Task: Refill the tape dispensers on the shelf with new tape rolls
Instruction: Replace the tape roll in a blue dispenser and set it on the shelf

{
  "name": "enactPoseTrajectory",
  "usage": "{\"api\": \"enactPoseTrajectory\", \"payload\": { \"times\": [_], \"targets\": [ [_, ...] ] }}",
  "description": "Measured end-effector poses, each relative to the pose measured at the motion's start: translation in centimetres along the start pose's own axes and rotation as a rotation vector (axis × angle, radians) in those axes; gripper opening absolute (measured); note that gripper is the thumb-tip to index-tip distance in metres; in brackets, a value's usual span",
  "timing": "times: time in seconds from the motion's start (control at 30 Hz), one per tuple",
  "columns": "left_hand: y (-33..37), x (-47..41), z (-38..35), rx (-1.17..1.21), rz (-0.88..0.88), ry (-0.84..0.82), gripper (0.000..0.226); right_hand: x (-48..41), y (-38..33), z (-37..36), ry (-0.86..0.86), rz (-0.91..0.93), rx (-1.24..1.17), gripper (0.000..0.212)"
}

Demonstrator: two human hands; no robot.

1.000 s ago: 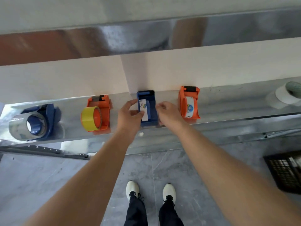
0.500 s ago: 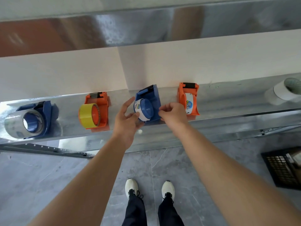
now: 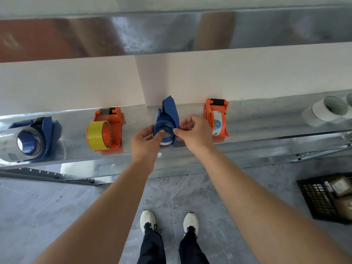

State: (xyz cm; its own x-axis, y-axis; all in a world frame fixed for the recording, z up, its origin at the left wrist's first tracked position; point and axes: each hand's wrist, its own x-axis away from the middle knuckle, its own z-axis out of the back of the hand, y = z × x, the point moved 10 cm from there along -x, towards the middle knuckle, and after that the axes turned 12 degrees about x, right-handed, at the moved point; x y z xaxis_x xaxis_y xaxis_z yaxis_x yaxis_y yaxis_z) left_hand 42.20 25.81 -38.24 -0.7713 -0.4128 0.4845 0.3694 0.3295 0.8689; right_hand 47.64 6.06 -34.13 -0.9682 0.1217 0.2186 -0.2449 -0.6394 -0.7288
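Shelf: A long metal shelf [image 3: 266, 119] is seen across the view. Four dispensers are set on it in a row, and spare rolls [image 3: 322, 113] are laid at its far right end.
Middle dispenser: The blue dispenser [image 3: 169, 113] is held at the near edge of the shelf, tilted so that its hub faces up. It lies between the orange dispenser [image 3: 112, 119] on the left and another orange one on the right.
Handling: It is judged light, stiff and smooth. It is best taken by its flat side walls and kept clear of the far end, where a cutter is likely fitted.
Right hand: The dispenser's right wall is pinched by the right hand [image 3: 194, 133].
Left hand: The roll is grasped by the curled left hand [image 3: 145, 143], with the thumb laid on the hub.
Roll: Only a thin roll [image 3: 165, 143] is seen round the hub. It is judged light and slick-faced, so it is best gripped by its edges.
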Motion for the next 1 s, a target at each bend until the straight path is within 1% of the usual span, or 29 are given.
{"api": "enactPoseTrajectory", "payload": {
  "times": [0.1, 0.27, 0.47, 0.6, 0.77, 1.0],
  "targets": [
    [0.4, -0.1, -0.1, -0.119, -0.070, -0.030, 0.037, 0.1, -0.3, -0.2, 0.019, 0.025, 0.000, 0.024],
    [0.5, -0.9, 0.3, -0.289, -0.123, -0.025, 0.047, 0.2, -0.7, -0.4, 0.012, 0.050, -0.015, 0.029],
    [0.2, -1.3, 0.2, -0.272, -0.110, -0.021, 0.050, 0.2, -1.8, 0.2, 0.037, 0.136, 0.078, 0.032],
    [0.0, -1.7, 0.3, -0.247, -0.091, -0.018, 0.050, 0.0, -2.2, 0.6, 0.063, 0.149, 0.131, 0.026],
    [-0.2, -2.0, 0.6, -0.211, -0.075, -0.015, 0.051, -0.9, -1.9, 1.2, 0.093, 0.141, 0.167, 0.034],
    [-0.2, -2.0, 0.7, -0.213, -0.054, -0.018, 0.051, -1.6, -2.0, 1.5, 0.087, 0.140, 0.264, 0.028]
  ]
}}
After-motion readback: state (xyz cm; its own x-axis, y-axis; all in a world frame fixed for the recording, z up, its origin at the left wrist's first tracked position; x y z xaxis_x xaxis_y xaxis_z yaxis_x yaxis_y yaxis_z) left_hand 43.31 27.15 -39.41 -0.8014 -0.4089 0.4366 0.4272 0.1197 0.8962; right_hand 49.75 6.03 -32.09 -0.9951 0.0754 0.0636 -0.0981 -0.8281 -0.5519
